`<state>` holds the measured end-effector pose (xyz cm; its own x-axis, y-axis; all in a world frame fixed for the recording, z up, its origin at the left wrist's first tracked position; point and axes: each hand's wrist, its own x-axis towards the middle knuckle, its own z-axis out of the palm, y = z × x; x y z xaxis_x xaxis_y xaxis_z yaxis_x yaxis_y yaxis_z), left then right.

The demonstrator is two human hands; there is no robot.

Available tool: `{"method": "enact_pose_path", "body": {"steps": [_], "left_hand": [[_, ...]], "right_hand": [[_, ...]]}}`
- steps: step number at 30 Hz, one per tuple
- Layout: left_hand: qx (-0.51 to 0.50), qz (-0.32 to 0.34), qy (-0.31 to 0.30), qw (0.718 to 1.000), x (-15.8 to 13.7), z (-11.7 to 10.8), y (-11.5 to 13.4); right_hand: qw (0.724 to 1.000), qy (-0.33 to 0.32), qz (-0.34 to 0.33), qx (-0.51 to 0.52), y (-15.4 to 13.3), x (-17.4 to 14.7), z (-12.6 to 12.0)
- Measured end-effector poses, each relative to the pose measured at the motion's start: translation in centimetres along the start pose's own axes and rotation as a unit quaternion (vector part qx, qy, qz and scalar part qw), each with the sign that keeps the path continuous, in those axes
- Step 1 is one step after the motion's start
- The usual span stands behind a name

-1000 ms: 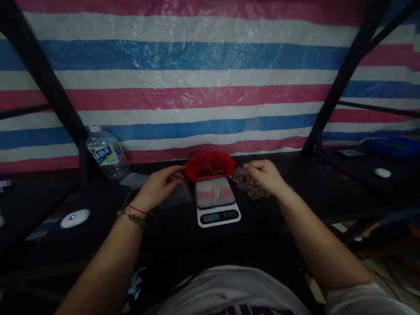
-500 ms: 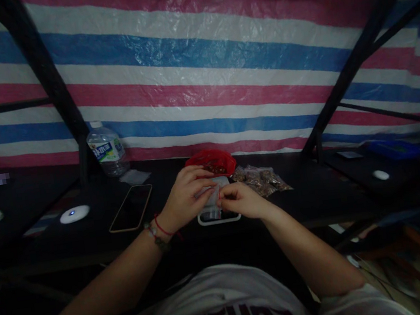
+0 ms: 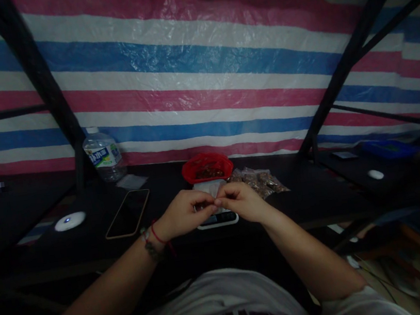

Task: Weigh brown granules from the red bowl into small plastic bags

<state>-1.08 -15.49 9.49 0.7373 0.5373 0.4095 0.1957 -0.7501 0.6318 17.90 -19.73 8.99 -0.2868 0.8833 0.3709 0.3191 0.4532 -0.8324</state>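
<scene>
My left hand [image 3: 189,211] and my right hand [image 3: 243,202] meet fingertip to fingertip. Both are closed in a pinch on a small clear plastic bag [image 3: 215,190], mostly hidden behind the fingers. Directly beneath is a white digital scale [image 3: 219,224] with a dark front panel. Just behind the scale stands a red plastic basket [image 3: 206,161] with small brown pieces [image 3: 209,172] in it. To the right of my right hand lies a pile of filled clear bags [image 3: 262,179] with similar brown contents.
Left of my hands lie a phone [image 3: 128,214], a white oval device [image 3: 70,221] and flat clear bags [image 3: 132,181]. A large plastic bottle [image 3: 103,157] stands by a black frame post [image 3: 46,92]. Far right are a blue tray [image 3: 388,148] and another white device [image 3: 375,174].
My left hand has come down and its fingers have closed to meet the right fingertips at the bag. More of the red basket shows. The view has shifted slightly.
</scene>
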Motion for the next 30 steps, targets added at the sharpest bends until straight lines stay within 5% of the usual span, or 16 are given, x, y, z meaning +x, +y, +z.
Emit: {"method": "enact_pose_path", "body": {"steps": [10,30], "left_hand": [[-0.134,-0.051,-0.014,0.99,0.2,0.7,-0.9],[-0.147,-0.083,-0.063,0.984,0.3,0.4,-0.6]], "right_hand": [[0.997,-0.057,-0.014,-0.059,-0.3,-0.2,-0.2],[0.992,-0.089,0.006,-0.095,-1.0,-0.4,-0.6]]}}
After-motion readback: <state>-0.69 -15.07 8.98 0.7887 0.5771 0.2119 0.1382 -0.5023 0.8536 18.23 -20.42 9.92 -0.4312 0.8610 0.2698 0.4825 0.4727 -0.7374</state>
